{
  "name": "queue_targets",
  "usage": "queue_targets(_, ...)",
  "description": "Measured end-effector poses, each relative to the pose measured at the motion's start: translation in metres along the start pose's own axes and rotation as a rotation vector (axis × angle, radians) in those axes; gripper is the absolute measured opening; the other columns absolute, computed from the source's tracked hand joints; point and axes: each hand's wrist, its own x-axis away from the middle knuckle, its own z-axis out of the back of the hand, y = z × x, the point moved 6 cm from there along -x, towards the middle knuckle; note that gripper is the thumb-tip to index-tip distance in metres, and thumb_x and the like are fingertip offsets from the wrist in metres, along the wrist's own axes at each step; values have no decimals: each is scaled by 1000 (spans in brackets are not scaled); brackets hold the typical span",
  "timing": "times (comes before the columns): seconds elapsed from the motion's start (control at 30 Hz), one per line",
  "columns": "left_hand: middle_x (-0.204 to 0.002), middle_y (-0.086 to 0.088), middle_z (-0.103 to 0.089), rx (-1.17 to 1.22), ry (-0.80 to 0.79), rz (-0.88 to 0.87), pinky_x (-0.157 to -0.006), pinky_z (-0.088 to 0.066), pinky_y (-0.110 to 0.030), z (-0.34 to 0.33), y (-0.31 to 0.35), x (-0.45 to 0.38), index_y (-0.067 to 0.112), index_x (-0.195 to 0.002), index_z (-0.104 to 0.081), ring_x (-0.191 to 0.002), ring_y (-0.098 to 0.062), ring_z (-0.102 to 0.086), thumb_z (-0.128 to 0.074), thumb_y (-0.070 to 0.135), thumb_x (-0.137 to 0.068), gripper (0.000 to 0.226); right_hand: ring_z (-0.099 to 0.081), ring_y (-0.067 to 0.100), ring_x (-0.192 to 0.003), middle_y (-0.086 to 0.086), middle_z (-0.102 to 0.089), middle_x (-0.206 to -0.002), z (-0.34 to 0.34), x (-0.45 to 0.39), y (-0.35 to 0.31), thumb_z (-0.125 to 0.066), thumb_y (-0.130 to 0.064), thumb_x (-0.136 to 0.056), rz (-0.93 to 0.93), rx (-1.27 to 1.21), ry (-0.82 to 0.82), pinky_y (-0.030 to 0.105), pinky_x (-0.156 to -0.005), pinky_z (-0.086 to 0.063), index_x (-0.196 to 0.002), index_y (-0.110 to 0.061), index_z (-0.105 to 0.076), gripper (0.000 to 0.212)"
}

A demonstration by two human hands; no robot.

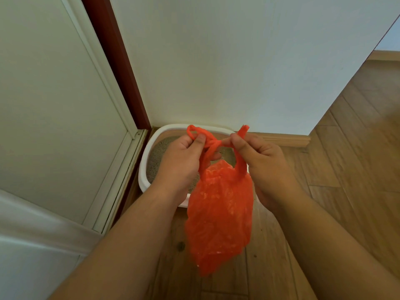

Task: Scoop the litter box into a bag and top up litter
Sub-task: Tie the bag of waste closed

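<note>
While we hold the bag point(218, 215) up by its two handles, most of what could go wrong sits in that half-made knot. Our left hand point(184, 161) pinches one twisted handle between thumb and fingers, and our right hand point(259, 161) pinches the other, with the two strands crossed between them just above the bag's mouth. The bag hangs free in the air, its body sagging below our wrists over the floor point(346, 169), and the box point(151, 144) sits behind it in the corner against the wall point(238, 61), grey litter point(158, 156) showing inside. We judge the knot is not yet pulled tight, so a slip of either pinch would let the mouth fall open and tip the contents onto the wood. Thin plastic of this kind stretches and tears easily, and a hard tug on the twisted handles could rip one off where it meets the body. We cannot see what is inside or how heavy it is, though the sag suggests some load. Specks lie on the floor below, and we cannot tell whether they came from the bag. Topping up seems yet to come; we see no litter supply from here.
</note>
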Motion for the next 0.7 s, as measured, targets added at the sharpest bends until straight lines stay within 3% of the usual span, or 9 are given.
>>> queue_targets(0.1,-95,-6,-78,52,18,79,-76,-61,-39,4,-11,-5,22,-99,-72,-91,-25,-77,-47,34,-108,30,-68,16,-91,5,-76,-102,3,-2,6,-55,-27,-104,-113,-147,30,26,-84,-54,-79,-9,-67,33)
queue_targets(0.2,-100,-6,-78,152,104,185,-56,-56,-23,16,-21,-8,15,-114,-66,-81,-16,-78,-43,30,-110,28,-68,22,-84,9,-74,-86,16,-5,13,-49,-30,-107,-192,-225,88,29,-74,-59,-73,-12,-55,39)
queue_targets(0.27,-105,-9,-76,189,159,228,-50,-55,-21,25,-25,-10,13,-122,-61,-77,-15,-78,-40,26,-111,27,-67,26,-79,9,-71,-77,28,-7,17,-49,-34,-107,-217,-178,151,35,-77,-60,-69,-14,-55,44)
queue_targets(0.4,-103,-7,-76,174,280,235,-63,-62,-28,44,-27,-17,13,-130,-58,-77,-16,-78,-40,28,-111,30,-64,26,-61,4,-56,-64,46,-9,18,-45,-42,-108,-232,-85,272,43,-76,-62,-76,-12,-54,44)
queue_targets(0.5,-108,-8,-73,190,335,230,-57,-62,-28,51,-26,-18,14,-136,-55,-74,-15,-78,-40,25,-111,31,-51,16,-50,1,-50,-62,51,-9,18,-43,-42,-108,-213,-58,303,46,-76,-60,-82,-13,-55,41)
queue_targets(0.6,-105,-11,-76,135,319,121,-57,-60,-25,48,-14,-17,15,-118,-61,-75,-16,-78,-40,26,-111,25,-51,15,-56,1,-50,-65,47,-11,9,-44,-43,-107,-87,31,258,45,-78,-56,-81,-14,-55,40)
queue_targets(0.7,-89,-9,-79,99,204,25,-56,-57,-22,37,6,-14,11,-102,-66,-71,-15,-75,-43,25,-110,28,-59,25,-82,7,-65,-86,31,-7,-4,-49,-48,-104,3,46,129,52,-94,-54,-82,-15,-60,40)
